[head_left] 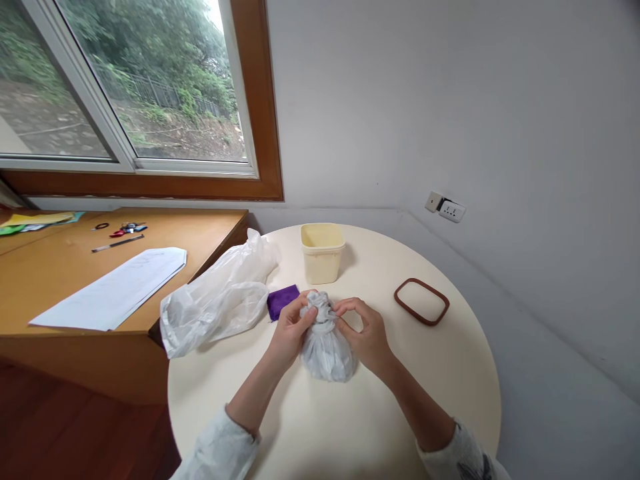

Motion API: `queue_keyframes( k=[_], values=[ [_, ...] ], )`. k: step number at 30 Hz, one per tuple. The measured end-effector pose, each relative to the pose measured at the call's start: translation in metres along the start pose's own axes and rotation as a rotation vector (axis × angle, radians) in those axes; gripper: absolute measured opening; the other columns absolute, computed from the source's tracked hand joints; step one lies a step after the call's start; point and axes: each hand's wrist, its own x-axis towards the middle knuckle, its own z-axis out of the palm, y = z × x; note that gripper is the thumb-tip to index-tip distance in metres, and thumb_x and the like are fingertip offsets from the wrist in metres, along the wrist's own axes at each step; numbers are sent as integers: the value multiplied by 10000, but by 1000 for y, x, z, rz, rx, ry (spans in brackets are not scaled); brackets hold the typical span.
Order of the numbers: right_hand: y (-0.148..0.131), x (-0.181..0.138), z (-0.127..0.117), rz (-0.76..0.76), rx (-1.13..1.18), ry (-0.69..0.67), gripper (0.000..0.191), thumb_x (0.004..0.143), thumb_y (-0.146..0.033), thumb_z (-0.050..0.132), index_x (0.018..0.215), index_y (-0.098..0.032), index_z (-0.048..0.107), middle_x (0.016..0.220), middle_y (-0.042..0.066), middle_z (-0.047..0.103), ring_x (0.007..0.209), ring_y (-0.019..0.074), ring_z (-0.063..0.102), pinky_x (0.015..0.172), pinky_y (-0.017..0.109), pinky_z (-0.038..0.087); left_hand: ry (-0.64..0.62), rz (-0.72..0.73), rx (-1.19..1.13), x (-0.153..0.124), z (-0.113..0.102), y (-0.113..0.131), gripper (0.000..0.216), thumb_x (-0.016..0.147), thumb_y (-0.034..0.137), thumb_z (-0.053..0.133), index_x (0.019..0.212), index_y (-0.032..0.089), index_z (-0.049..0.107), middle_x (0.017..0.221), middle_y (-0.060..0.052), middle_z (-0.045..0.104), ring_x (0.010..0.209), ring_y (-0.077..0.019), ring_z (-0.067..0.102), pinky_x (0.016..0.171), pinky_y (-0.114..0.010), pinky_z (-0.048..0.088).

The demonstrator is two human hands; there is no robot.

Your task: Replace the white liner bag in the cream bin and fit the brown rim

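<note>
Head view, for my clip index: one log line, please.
gathered white plastic bag: on round table; left hand: gripping bag top; right hand: pinching bag top

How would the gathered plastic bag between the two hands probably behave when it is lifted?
The gathered plastic bag is probably soft and floppy, as its film looks thin and creased. Its bulging lower part might sag or swing below the bunched neck. Rolling seems unlikely, as the bottom spreads wider than the neck.
</note>
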Motion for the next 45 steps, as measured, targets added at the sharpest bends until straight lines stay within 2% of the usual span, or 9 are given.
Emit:
queue_keyframes(
  k=[5, 10, 15, 20, 26, 31, 35, 39, 45],
  values=[
    [2, 1, -3, 78, -54, -81, 249, 710, -105, 575, 915, -247, 576, 905, -10, 629, 878, 163, 572, 825, 320, 430, -35, -31, -57, -3, 2, 2, 190, 726, 329, 661, 721, 147, 608, 1015, -56, 552, 906, -188, 524, 778, -275, 404],
    [0, 6, -5, 12, -21, -166, 364, 718, -104, 566, 1045, -266, 574, 1029, 25, 584, 983, 179, 532, 870, 331, 421, -76, -1, 28, -2, -1, -2, 190, 765, 340, 620, 790, 154, 651, 985, -58, 581, 911, -196, 534, 757, -271, 406],
    [3, 9, -5, 11, -22, -81, 197, 731, -117, 534, 876, -231, 600, 918, 23, 592, 901, 173, 539, 817, 317, 425, -87, 58, 234, 0, -3, -4, 246, 816, 368, 551, 890, 154, 644, 944, -63, 614, 900, -207, 544, 757, -282, 415],
    [4, 10, -7, 124, -19, 0, 147, 754, -172, 495, 868, -213, 579, 842, 4, 619, 805, 158, 546, 738, 287, 411, -178, 77, 402, -4, 3, -1, 322, 777, 322, 612, 1062, 181, 561, 1025, -75, 584, 964, -220, 530, 814, -301, 419],
    [4, 11, -5, 219, 38, 39, 110, 785, -227, 482, 873, -208, 545, 822, -3, 619, 726, 141, 561, 679, 268, 428, -190, 9, 476, -4, 4, -3, 325, 774, 335, 612, 1060, 194, 545, 1006, -69, 570, 944, -211, 529, 805, -298, 427],
    [7, 12, -13, 112, 10, 39, 307, 758, -160, 489, 1055, -221, 538, 1056, 51, 583, 1010, 196, 534, 858, 348, 430, -114, 62, 486, -1, 2, -6, 263, 792, 323, 590, 1005, 169, 588, 975, -76, 609, 901, -214, 545, 805, -309, 410],
    [-5, 13, -25, -55, -78, -167, 416, 766, -183, 537, 1175, -258, 507, 1255, 65, 460, 1201, 216, 404, 1008, 398, 344, -116, 10, 430, -1, 2, -8, 244, 794, 348, 584, 952, 163, 595, 854, -46, 608, 792, -178, 543, 717, -271, 407],
    [-13, 9, -30, 0, -179, -440, 543, 742, -303, 633, 1255, -311, 452, 1300, 50, 430, 1199, 223, 414, 990, 397, 381, -88, -109, 218, -2, -1, -9, 239, 825, 387, 526, 951, 183, 514, 641, 35, 487, 589, -109, 463, 600, -230, 379],
    [-3, 1, -28, 59, -220, -425, 406, 751, -194, 582, 1142, -292, 536, 1123, 27, 583, 1022, 204, 552, 884, 360, 453, -51, -147, 284, 3, -2, -7, 221, 803, 404, 542, 846, 195, 485, 704, 33, 502, 658, -116, 479, 617, -217, 381]
  ],
)
